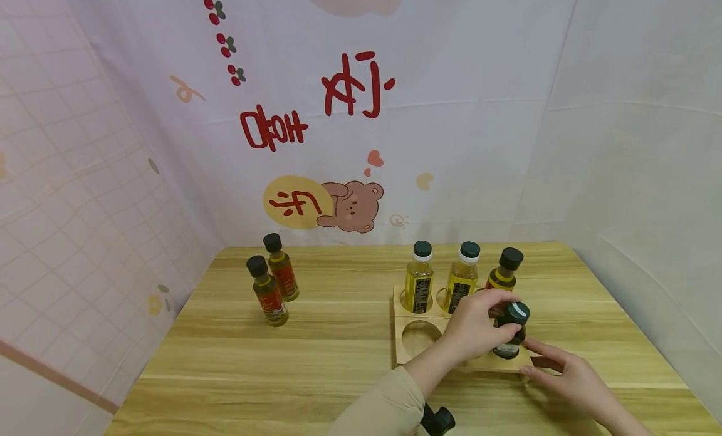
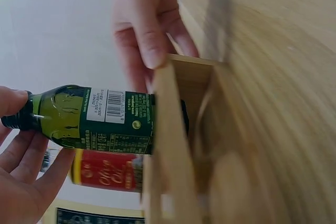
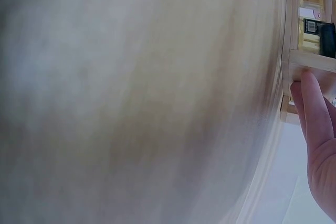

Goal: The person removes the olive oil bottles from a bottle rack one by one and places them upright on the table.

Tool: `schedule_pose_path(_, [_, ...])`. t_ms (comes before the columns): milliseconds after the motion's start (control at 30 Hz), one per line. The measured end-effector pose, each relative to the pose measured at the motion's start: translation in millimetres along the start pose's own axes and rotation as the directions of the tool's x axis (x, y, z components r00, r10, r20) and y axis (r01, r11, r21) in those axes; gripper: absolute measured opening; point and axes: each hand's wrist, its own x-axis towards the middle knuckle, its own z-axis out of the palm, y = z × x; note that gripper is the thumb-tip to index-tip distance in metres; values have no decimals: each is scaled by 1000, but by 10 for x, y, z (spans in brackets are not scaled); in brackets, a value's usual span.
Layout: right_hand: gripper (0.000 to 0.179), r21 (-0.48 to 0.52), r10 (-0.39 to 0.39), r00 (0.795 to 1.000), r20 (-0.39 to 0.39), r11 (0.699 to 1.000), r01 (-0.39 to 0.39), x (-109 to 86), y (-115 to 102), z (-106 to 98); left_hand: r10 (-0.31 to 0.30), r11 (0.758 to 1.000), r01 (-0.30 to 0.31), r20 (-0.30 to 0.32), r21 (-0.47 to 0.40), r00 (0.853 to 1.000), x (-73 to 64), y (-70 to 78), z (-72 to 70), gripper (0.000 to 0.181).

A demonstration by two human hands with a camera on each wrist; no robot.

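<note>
My left hand (image 1: 479, 323) pinches a green glass oil bottle (image 1: 509, 346) by its dark capped neck. In the left wrist view that bottle (image 2: 68, 111) has a barcode label, and its base passes through the top board of the wooden bottle rack (image 2: 176, 150). It occupies the front right hole. With thumb and fingers my right hand (image 1: 575, 379) holds the rack's right end. Behind the green bottle, in the back row, stand a red-labelled olive oil bottle (image 1: 501, 278) and two yellow oil bottles (image 1: 418, 285), (image 1: 462, 281) with white-ringed dark caps.
Two red-labelled bottles (image 1: 271, 301), (image 1: 284, 276) stand at the table's left. A front-row hole (image 1: 422, 339) shows bare at the rack's left. A black object (image 1: 442, 420) lies partly behind the left sleeve at the near edge. A printed cloth (image 1: 468, 154) hangs behind the wooden table (image 1: 338, 361).
</note>
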Motion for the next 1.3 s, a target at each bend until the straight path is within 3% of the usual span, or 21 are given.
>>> schedule_pose_path(267, [56,24,-21,1000,0,999,21,1,-10,-9,20,997,-22,-27,-74,999,30,175,-227,41])
schedule_pose_path(500, [55,11,-67,997,-32,998,67,-7,-5,-13,-27,989,22,-32,-145,999,20,267,-430,40])
schedule_pose_path(1000, [56,3,-76,996,-44,997,76,-9,3,-4,-99,974,75,-105,-215,990,-218,1,-691,40])
schedule_pose_path(1300, [58,12,-71,997,-38,997,72,-10,11,0,-108,978,71,-185,-196,977,-369,-127,-957,42])
